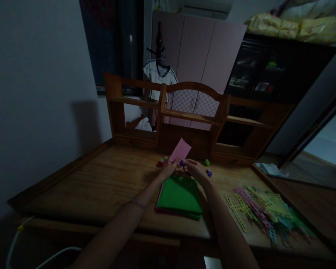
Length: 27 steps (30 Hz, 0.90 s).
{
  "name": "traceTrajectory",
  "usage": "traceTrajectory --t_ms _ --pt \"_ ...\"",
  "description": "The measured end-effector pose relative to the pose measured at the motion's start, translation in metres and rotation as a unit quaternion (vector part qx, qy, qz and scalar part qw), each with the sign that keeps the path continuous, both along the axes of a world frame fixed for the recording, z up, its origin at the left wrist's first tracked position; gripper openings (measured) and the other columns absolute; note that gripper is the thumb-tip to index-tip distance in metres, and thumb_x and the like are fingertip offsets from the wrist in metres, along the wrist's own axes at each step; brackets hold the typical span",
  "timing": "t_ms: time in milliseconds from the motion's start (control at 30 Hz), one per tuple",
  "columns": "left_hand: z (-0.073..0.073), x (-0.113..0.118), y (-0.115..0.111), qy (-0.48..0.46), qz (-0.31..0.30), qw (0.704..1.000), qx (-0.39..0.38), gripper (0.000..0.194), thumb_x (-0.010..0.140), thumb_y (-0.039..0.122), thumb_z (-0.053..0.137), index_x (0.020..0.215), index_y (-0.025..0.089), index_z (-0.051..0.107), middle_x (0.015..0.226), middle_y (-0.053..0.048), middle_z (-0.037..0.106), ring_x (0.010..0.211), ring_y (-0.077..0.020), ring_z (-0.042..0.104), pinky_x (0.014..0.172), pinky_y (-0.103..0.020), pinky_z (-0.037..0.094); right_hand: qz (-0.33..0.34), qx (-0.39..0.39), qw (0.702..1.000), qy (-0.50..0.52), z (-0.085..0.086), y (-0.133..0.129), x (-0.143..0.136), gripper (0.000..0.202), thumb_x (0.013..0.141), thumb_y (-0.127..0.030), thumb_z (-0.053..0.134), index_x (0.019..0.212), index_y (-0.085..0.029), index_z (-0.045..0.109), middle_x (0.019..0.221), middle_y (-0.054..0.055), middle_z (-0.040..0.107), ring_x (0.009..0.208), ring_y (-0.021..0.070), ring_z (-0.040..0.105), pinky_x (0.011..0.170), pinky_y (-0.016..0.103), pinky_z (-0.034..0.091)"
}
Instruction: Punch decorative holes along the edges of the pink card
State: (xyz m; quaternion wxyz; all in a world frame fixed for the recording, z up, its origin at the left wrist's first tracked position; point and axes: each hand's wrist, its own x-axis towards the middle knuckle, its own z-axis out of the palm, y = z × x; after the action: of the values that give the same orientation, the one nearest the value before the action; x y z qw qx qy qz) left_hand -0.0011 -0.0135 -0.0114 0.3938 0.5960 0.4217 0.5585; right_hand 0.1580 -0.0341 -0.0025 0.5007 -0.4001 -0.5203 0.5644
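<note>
My left hand (169, 169) grips the lower edge of a pink sheet of paper (181, 149), which stands up tilted to the right. My right hand (194, 169) has its fingers closed round a small purple paper punch (182, 163) at the sheet's lower edge. Beneath both hands lies a stack of green paper (180, 196), with pink edges showing at its left side. Small paper bits (180, 172) are scattered just behind the stack. More small punches stand nearby: a red one (160, 163), a green one (207, 162) and a purple one (209, 172).
A heap of yellow, pink and green paper strips (264, 209) full of punched holes lies on the right of the wooden desk (100, 183). A wooden shelf unit (192, 116) runs along the back. The wall (44, 93) borders the left side.
</note>
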Motion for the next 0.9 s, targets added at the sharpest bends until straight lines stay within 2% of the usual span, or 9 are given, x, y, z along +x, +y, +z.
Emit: traceTrajectory --t_ms 267,400,733,900 --pt "-0.0014 -0.0041 0.0052 0.152 0.008 0.988 0.025 0.039 0.083 0.049 0.05 0.095 0.018 0.071 0.094 -0.005 0.072 0.094 -0.0186 0.065 0.087 -0.027 0.046 -0.01 0.009 0.997 -0.08 0.0011 -0.0007 -0.0011 0.041 0.065 -0.053 0.071 0.084 -0.017 0.066 0.055 -0.003 0.053 0.046 0.0089 0.044 0.045 0.022 0.031" --pt "0.001 -0.0034 0.0031 0.145 0.015 0.988 0.054 0.039 0.084 0.048 0.05 0.1 0.018 0.069 0.099 -0.005 0.071 0.095 -0.0179 0.065 0.087 -0.026 0.047 -0.005 0.005 0.997 -0.08 -0.0011 0.0007 -0.001 0.039 0.066 -0.052 0.072 0.084 -0.018 0.065 0.054 -0.004 0.052 0.045 0.0089 0.043 0.045 0.022 0.032" --pt "0.0013 -0.0038 0.0027 0.171 0.022 0.984 0.053 0.037 0.085 0.047 0.05 0.096 0.019 0.071 0.095 -0.005 0.072 0.093 -0.0184 0.065 0.085 -0.027 0.048 0.025 0.002 0.997 -0.078 -0.0013 -0.0008 -0.0011 0.04 0.07 -0.052 0.069 0.086 -0.016 0.062 0.05 -0.003 0.052 0.041 0.0087 0.043 0.041 0.021 0.029" --pt "0.0023 -0.0027 0.0022 0.169 0.028 0.983 0.063 0.035 0.086 0.044 0.05 0.101 0.019 0.07 0.098 -0.005 0.072 0.095 -0.0174 0.065 0.087 -0.026 0.047 0.023 0.008 0.997 -0.074 0.0003 -0.0016 -0.0025 0.039 0.071 -0.052 0.069 0.086 -0.016 0.062 0.052 -0.003 0.053 0.042 0.0089 0.044 0.042 0.021 0.031"
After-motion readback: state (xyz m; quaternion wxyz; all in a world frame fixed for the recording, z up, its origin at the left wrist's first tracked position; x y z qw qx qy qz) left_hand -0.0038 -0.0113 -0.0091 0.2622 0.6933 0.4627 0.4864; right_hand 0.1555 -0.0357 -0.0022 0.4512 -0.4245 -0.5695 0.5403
